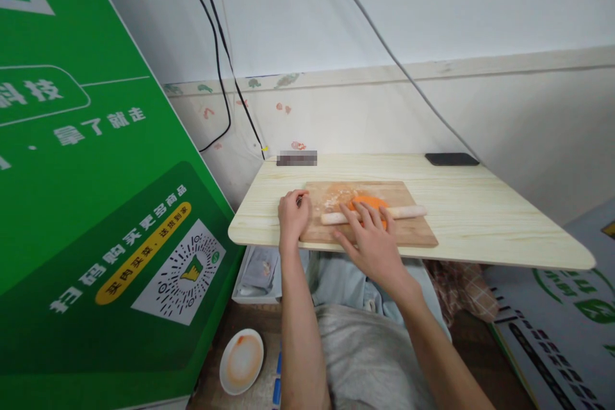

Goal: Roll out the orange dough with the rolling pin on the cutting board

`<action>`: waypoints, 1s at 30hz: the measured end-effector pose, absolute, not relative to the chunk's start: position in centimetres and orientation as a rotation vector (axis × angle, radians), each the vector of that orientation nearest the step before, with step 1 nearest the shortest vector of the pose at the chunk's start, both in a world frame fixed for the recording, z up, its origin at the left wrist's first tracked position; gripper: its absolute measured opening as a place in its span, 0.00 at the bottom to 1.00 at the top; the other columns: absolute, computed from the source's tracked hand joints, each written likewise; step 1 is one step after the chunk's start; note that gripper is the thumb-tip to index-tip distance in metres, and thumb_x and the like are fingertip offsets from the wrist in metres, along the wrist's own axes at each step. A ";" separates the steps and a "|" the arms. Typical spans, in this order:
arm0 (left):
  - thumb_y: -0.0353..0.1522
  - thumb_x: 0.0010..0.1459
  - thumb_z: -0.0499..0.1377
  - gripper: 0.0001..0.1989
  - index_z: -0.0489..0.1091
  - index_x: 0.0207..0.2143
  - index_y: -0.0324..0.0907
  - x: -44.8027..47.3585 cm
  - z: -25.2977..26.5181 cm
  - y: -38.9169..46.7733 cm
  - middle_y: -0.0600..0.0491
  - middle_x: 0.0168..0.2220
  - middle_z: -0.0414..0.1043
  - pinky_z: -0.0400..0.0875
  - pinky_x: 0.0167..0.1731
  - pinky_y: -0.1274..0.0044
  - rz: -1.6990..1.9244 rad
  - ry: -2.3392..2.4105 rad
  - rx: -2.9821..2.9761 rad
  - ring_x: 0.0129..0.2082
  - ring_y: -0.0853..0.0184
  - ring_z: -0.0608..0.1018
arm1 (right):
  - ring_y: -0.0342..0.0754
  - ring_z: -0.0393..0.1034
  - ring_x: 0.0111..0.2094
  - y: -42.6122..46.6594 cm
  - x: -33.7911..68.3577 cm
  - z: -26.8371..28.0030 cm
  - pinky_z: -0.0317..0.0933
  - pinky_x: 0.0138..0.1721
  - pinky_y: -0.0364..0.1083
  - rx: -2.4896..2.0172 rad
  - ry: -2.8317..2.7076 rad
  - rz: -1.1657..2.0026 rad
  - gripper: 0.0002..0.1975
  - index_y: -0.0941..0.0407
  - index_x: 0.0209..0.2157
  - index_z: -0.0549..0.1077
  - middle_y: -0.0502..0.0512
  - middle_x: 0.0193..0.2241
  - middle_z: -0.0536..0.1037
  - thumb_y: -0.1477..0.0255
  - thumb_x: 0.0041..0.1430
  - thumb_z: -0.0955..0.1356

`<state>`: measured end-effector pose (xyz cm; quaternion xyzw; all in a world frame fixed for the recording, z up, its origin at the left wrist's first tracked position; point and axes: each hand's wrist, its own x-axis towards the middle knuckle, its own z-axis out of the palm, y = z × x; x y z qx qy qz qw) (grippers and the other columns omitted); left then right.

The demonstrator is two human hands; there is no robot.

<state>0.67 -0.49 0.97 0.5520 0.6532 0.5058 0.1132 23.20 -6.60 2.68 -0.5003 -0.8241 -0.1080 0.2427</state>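
My right hand lies with fingers spread over a pale wooden rolling pin, pressing on it from above. Beneath the pin is a flattened piece of orange dough, partly hidden by the pin and my fingers. Both rest on a wooden cutting board dusted with white flour at its upper left. My left hand is closed at the board's left edge, its fingers curled against it.
The board sits on a light wood-grain table. A black phone and a blurred-out item lie along its back edge. Below left are a stained white plate and a white box. A green panel stands left.
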 end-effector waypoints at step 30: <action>0.31 0.70 0.58 0.13 0.84 0.46 0.44 0.6 1.1 -0.6 0.46 0.49 0.87 0.78 0.58 0.64 1.472 1.914 1.627 0.49 0.57 0.85 | 0.65 0.69 0.65 -1.3 21.8 6.0 0.53 0.67 0.62 -1.396 -2.389 -0.109 0.25 0.52 0.64 0.80 0.64 0.65 0.81 0.52 0.78 0.67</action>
